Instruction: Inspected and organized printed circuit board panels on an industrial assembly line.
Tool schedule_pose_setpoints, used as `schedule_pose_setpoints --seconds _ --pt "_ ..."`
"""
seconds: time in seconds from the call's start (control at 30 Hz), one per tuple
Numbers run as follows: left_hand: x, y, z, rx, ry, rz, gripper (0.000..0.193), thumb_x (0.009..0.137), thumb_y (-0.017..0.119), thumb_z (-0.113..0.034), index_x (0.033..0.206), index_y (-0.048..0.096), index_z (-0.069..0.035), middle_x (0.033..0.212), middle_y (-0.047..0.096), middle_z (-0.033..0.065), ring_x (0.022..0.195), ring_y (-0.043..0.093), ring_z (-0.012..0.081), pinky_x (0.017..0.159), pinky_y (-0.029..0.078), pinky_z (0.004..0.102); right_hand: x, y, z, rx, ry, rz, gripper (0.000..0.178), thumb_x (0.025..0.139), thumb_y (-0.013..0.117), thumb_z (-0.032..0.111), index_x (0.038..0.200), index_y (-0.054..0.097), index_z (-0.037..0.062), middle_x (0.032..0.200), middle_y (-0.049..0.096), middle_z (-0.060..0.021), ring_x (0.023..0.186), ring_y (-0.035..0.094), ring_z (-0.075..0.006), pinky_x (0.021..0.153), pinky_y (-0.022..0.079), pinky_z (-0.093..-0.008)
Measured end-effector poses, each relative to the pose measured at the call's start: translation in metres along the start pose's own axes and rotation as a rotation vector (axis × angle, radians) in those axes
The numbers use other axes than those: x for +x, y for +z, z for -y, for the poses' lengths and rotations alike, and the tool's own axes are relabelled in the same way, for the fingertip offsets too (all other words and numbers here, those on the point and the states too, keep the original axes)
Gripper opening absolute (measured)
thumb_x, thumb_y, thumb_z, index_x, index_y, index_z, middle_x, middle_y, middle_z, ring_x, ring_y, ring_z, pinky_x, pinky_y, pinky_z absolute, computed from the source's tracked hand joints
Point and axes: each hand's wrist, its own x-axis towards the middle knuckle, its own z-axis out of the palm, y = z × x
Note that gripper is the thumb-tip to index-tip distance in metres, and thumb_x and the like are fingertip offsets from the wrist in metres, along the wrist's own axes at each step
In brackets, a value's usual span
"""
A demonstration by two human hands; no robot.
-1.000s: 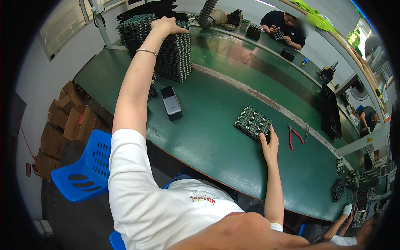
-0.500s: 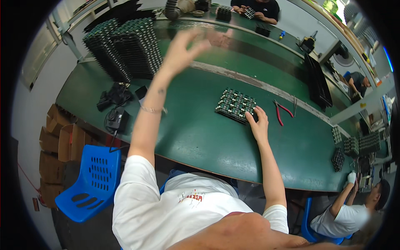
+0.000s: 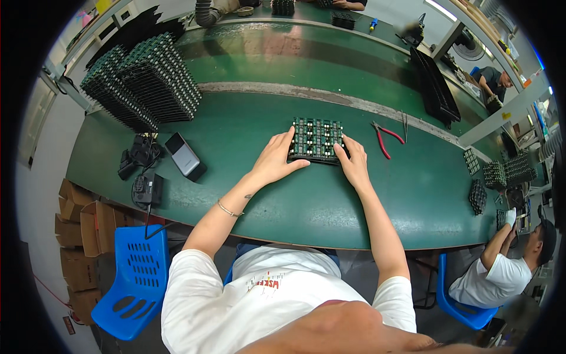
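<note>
A small stack of green circuit boards lies flat on the green worktable, dotted with rows of pale components. My left hand grips its left side, the fingers along the edge and the thumb by the near left corner. On the opposite side my right hand holds the same stack, its thumb resting on the near right part of the top board. The undersides of the boards are hidden. Just right of my right hand lie red-handled pliers, with metal tweezers beside them.
Tall stacks of circuit boards stand at the far left. Nearer are a grey power bank and a black adapter with cables. A blue chair is at left. A co-worker sits at right, near more boards.
My left hand has come down from the far left to the boards' left side, uncovering the power bank. The right hand stays on the stack. The view has shifted.
</note>
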Motion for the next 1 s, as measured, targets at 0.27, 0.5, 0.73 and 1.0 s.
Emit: schedule_pose_setpoints --seconds 0.27,0.5,0.73,1.0 --pt "-0.004 0.001 -0.007 0.014 0.043 -0.102 0.075 0.076 0.069 -0.035 0.133 0.036 0.001 0.129 0.046 0.0173 0.117 0.045 0.0303 0.098 0.037 0.0384 -0.011 -0.003 0.015 0.343 0.008 -0.116 0.045 0.087 0.058 0.022 0.126 0.049 0.0016 0.120 0.054 -0.0150 0.109 0.050 -0.0221 0.089 0.040 -0.0315" --pt "-0.001 0.002 -0.006 -0.095 0.150 -0.242 0.073 0.074 0.073 -0.021 0.134 0.037 -0.002 0.125 0.050 0.0173 0.112 0.050 0.0283 0.095 0.040 0.0369 -0.016 -0.024 0.033 0.738 0.181 0.009 0.043 0.089 0.054 0.012 0.130 0.046 0.0018 0.111 0.059 -0.0142 0.100 0.055 -0.0152 0.084 0.043 -0.0248" --pt "-0.006 0.002 -0.015 -0.471 0.083 -0.196 0.071 0.077 0.071 -0.020 0.136 0.036 -0.003 0.108 0.058 0.0140 0.093 0.057 0.0241 0.084 0.045 0.0329 -0.015 -0.021 0.031 0.866 0.158 -0.069 0.043 0.093 0.049 0.015 0.133 0.043 -0.0003 0.115 0.060 -0.0103 0.093 0.060 -0.0139 0.082 0.045 -0.0216" --pt "-0.007 0.000 -0.020 -0.739 -0.021 -0.159 0.070 0.077 0.069 -0.008 0.138 0.033 -0.003 0.085 0.059 0.0082 0.072 0.055 0.0139 0.072 0.047 0.0245 -0.014 -0.023 0.025 0.910 0.169 -0.053 0.041 0.095 0.046 0.016 0.132 0.043 -0.0010 0.109 0.062 -0.0096 0.088 0.061 -0.0110 0.070 0.048 -0.0190"
